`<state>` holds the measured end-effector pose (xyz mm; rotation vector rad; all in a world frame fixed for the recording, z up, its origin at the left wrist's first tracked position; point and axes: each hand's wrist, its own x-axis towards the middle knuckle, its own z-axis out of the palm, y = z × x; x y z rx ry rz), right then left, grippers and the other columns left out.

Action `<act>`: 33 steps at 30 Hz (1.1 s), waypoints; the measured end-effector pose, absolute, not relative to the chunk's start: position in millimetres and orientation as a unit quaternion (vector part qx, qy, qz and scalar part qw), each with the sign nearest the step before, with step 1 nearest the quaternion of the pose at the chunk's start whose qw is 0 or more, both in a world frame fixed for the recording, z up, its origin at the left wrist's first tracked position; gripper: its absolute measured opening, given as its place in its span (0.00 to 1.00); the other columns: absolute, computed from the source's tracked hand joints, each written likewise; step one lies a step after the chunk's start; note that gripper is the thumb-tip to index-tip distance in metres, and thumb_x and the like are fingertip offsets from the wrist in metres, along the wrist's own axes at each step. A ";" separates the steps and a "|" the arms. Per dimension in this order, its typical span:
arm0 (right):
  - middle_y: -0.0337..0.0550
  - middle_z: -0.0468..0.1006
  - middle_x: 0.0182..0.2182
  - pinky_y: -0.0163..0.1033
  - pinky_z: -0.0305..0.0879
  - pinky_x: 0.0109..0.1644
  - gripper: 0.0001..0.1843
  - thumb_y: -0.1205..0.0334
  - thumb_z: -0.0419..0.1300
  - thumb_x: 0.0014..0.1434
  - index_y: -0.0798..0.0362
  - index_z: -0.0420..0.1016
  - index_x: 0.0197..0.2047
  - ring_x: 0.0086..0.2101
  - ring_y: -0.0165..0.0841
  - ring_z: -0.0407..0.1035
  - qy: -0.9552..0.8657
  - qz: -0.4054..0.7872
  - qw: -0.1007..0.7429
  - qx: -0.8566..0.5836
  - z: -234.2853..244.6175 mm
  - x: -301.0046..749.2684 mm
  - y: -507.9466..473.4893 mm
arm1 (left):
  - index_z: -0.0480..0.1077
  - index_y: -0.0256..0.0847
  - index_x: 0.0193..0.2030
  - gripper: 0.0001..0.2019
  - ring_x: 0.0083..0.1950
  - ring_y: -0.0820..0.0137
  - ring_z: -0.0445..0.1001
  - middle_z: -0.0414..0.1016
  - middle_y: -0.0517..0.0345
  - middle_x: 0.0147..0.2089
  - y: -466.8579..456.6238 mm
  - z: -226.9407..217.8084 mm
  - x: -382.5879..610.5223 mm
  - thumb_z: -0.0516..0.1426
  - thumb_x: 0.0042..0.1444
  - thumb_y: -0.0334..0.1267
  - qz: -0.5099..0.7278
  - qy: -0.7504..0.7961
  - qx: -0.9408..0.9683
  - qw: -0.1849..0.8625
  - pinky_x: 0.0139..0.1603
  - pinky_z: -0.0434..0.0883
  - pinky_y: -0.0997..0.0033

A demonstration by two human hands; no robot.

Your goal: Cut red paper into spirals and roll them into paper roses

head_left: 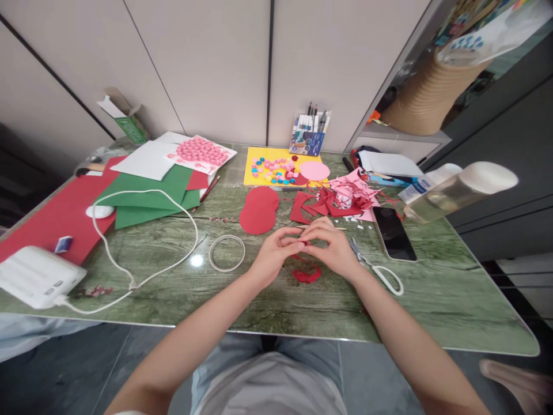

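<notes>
My left hand [279,251] and my right hand [330,246] meet over the middle of the table. Both are closed, fingertips pinching a small red paper piece [303,244] between them; its exact shape is mostly hidden by the fingers. Just below them on the tabletop lies a curled red paper strip [307,275]. White-handled scissors [380,271] rest to the right of my right hand. A roll of tape [227,253] lies flat left of my left hand. Beyond the hands are red paper circles [258,216], partly overlapping.
Red and pink paper scraps [345,196] pile behind my right hand, near a phone [393,233] and a clear bottle [458,193]. A yellow sheet [249,176] bears small coloured pieces. At left are green paper [142,199], a white power bank [37,276] and its looped cable [196,236].
</notes>
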<state>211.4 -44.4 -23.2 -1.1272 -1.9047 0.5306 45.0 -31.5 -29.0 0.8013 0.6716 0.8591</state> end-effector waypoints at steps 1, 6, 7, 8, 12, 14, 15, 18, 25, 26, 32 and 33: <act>0.41 0.76 0.33 0.47 0.63 0.45 0.05 0.62 0.65 0.50 0.48 0.76 0.33 0.39 0.37 0.65 -0.759 0.215 0.418 -0.451 -22.9 211.5 -44.4 | 0.70 0.38 0.41 0.16 0.34 0.74 0.72 0.77 0.58 0.32 -31.7 -29.5 45.2 0.64 0.43 0.32 0.396 0.310 0.372 0.780 0.44 0.63 0.71; 0.41 0.74 0.31 0.45 0.63 0.44 0.04 0.62 0.65 0.50 0.50 0.74 0.30 0.39 0.37 0.65 -0.760 0.230 0.404 -0.454 -20.6 211.1 -45.2 | 0.70 0.38 0.40 0.16 0.34 0.74 0.73 0.77 0.58 0.32 -32.0 -32.2 45.6 0.64 0.43 0.32 0.388 0.309 0.376 0.783 0.44 0.64 0.70; 0.41 0.74 0.31 0.45 0.63 0.44 0.04 0.62 0.65 0.50 0.50 0.73 0.29 0.39 0.37 0.65 -0.761 0.232 0.399 -0.456 -20.2 211.0 -45.4 | 0.70 0.38 0.40 0.16 0.33 0.74 0.73 0.77 0.58 0.31 -31.9 -32.6 45.5 0.64 0.42 0.31 0.386 0.309 0.376 0.783 0.43 0.64 0.71; 0.41 0.73 0.31 0.45 0.63 0.44 0.05 0.62 0.65 0.50 0.51 0.73 0.29 0.39 0.36 0.65 -0.761 0.235 0.395 -0.457 -19.8 211.1 -45.6 | 0.70 0.38 0.40 0.16 0.33 0.74 0.73 0.77 0.58 0.31 -31.9 -32.9 45.4 0.64 0.42 0.31 0.385 0.311 0.377 0.783 0.43 0.64 0.71; 0.42 0.75 0.33 0.46 0.63 0.45 0.05 0.62 0.66 0.50 0.49 0.75 0.32 0.40 0.37 0.64 -0.775 0.232 0.382 -0.447 -18.3 214.6 -45.6 | 0.70 0.38 0.39 0.16 0.31 0.73 0.73 0.77 0.58 0.30 -31.3 -32.5 44.3 0.65 0.41 0.31 0.386 0.320 0.382 0.777 0.41 0.65 0.71; 0.42 0.76 0.34 0.47 0.63 0.46 0.06 0.62 0.66 0.50 0.48 0.76 0.34 0.41 0.37 0.64 -0.785 0.224 0.376 -0.439 -17.5 217.6 -45.4 | 0.70 0.37 0.39 0.17 0.30 0.74 0.74 0.77 0.59 0.29 -30.8 -31.9 43.5 0.65 0.40 0.31 0.383 0.322 0.389 0.774 0.40 0.65 0.71; 0.41 0.77 0.34 0.47 0.63 0.47 0.07 0.62 0.66 0.50 0.47 0.77 0.35 0.41 0.38 0.64 -0.789 0.221 0.373 -0.435 -17.1 219.1 -45.3 | 0.69 0.37 0.40 0.17 0.30 0.74 0.74 0.77 0.59 0.29 -30.5 -31.6 43.0 0.65 0.40 0.31 0.380 0.322 0.395 0.772 0.40 0.65 0.71; 0.41 0.78 0.34 0.48 0.63 0.47 0.08 0.62 0.66 0.49 0.45 0.78 0.35 0.42 0.38 0.63 -0.800 0.222 0.362 -0.425 -16.2 221.5 -45.4 | 0.69 0.38 0.41 0.18 0.31 0.73 0.74 0.77 0.58 0.29 -28.7 -30.5 41.1 0.65 0.41 0.31 0.361 0.321 0.422 0.767 0.39 0.66 0.71; 0.39 0.79 0.33 0.47 0.63 0.47 0.07 0.61 0.65 0.51 0.44 0.79 0.35 0.41 0.37 0.63 -0.821 0.236 0.331 -0.400 -14.9 218.7 -45.5 | 0.68 0.38 0.43 0.19 0.30 0.73 0.72 0.75 0.59 0.27 -22.7 -24.7 33.6 0.64 0.41 0.31 0.288 0.345 0.508 0.735 0.37 0.66 0.71; 0.39 0.79 0.33 0.47 0.63 0.47 0.06 0.61 0.65 0.51 0.44 0.79 0.35 0.41 0.37 0.63 -0.821 0.236 0.332 -0.400 -14.9 218.3 -45.5 | 0.68 0.38 0.43 0.19 0.30 0.73 0.72 0.75 0.59 0.27 -22.6 -24.1 33.1 0.64 0.41 0.31 0.285 0.345 0.513 0.733 0.37 0.66 0.71; 0.41 0.79 0.33 0.47 0.63 0.45 0.06 0.61 0.65 0.50 0.47 0.78 0.34 0.40 0.38 0.64 -0.789 0.177 0.390 -0.441 -16.7 216.4 -46.5 | 0.69 0.38 0.43 0.17 0.33 0.73 0.73 0.77 0.58 0.31 -28.6 -24.7 39.1 0.63 0.44 0.33 0.369 0.326 0.450 0.745 0.41 0.66 0.71; 0.41 0.79 0.33 0.47 0.63 0.45 0.06 0.61 0.66 0.50 0.47 0.78 0.34 0.40 0.38 0.64 -0.784 0.167 0.398 -0.446 -17.1 215.9 -46.8 | 0.69 0.38 0.43 0.17 0.33 0.73 0.73 0.77 0.58 0.31 -29.9 -24.7 40.6 0.63 0.44 0.33 0.380 0.324 0.434 0.750 0.41 0.65 0.71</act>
